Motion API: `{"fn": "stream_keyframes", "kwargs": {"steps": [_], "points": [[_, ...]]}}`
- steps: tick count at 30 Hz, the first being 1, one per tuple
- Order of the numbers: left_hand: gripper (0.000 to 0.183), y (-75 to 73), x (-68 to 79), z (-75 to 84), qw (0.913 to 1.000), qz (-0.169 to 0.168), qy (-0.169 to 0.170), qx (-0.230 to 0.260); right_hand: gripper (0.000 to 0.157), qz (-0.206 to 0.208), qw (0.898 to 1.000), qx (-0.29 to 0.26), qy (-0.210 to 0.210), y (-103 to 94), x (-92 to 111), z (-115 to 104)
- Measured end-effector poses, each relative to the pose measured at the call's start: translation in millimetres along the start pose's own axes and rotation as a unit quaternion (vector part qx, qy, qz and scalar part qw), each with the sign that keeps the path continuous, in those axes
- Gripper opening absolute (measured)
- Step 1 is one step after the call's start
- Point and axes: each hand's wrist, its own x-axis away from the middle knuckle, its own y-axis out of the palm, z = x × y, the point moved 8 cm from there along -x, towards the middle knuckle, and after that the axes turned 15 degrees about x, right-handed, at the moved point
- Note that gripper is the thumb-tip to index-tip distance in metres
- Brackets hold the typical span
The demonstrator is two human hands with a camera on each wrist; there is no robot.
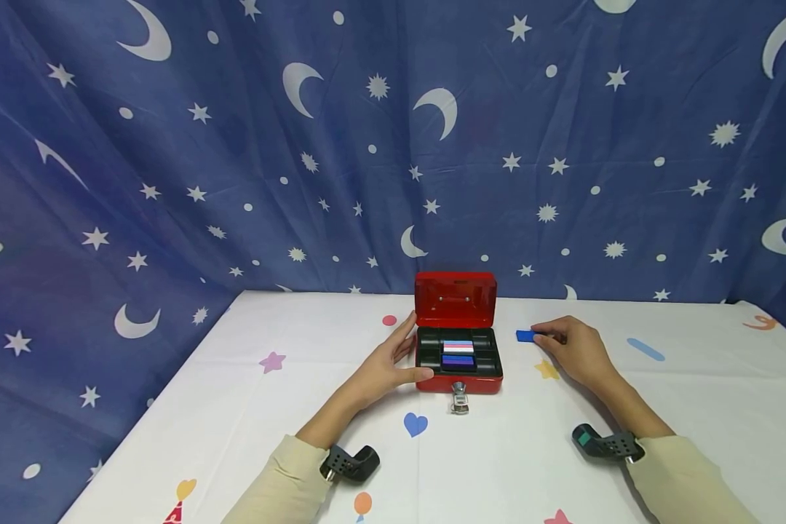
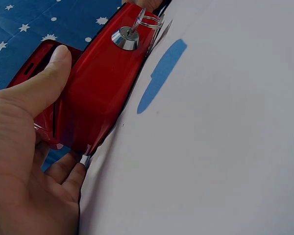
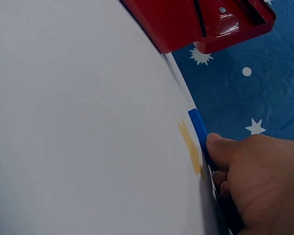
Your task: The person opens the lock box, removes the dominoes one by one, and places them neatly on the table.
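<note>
A small red cash box (image 1: 460, 383) stands on the table with its lid (image 1: 455, 309) raised. Inside is a black tray (image 1: 429, 356) with compartments. Its middle compartments hold a pink, white and light-blue striped block (image 1: 458, 346) and a blue and purple striped block (image 1: 458, 362). My left hand (image 1: 383, 370) holds the box's left side, thumb at the front corner and fingers towards the back. To the right of the box, my right hand (image 1: 575, 351) pinches a flat blue block (image 1: 525, 336) at the tabletop; the hand hides part of it.
A key ring (image 2: 151, 19) hangs from the key in the lock (image 2: 126, 38) on the box's front. The white tablecloth (image 1: 340, 327) carries printed shapes, among them a yellow star (image 1: 546, 370). Behind the table hangs a blue curtain (image 1: 367, 204) with moons and stars.
</note>
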Motion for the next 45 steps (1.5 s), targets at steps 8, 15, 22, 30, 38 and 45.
{"fn": "stream_keyframes", "kwargs": {"steps": [8, 15, 22, 30, 38, 45], "points": [[0.095, -0.6, 0.0, -0.6, 1.0000, -0.001, 0.006, 0.000, 0.025, 0.004, 1.000, 0.002, -0.005, -0.5, 0.6, -3.2], [0.095, -1.1, -0.4, -0.9, 1.0000, 0.002, 0.005, 0.000, 0.025, 0.001, 1.000, 0.000, -0.004, -0.4, 0.2, -3.0], [0.095, -1.0, 0.0, -0.5, 1.0000, 0.004, 0.003, 0.000, 0.026, -0.006, 1.000, -0.003, -0.003, 1.5, -0.3, -1.2], [0.096, -3.1, -2.8, -8.9, 1.0000, 0.006, -0.005, -0.005, 0.030, -0.013, 1.000, -0.011, -0.006, -3.0, -1.5, -2.4], [0.096, -12.6, -13.6, -30.6, 0.9997, 0.015, 0.009, -0.019, 0.026, 0.015, 0.999, -0.036, -0.022, -26.1, -5.5, -20.3], [0.096, -12.8, -12.4, -29.6, 0.9995, 0.020, 0.010, -0.024, 0.026, -0.009, 0.998, -0.060, -0.024, -34.6, -5.2, -47.2]]}}
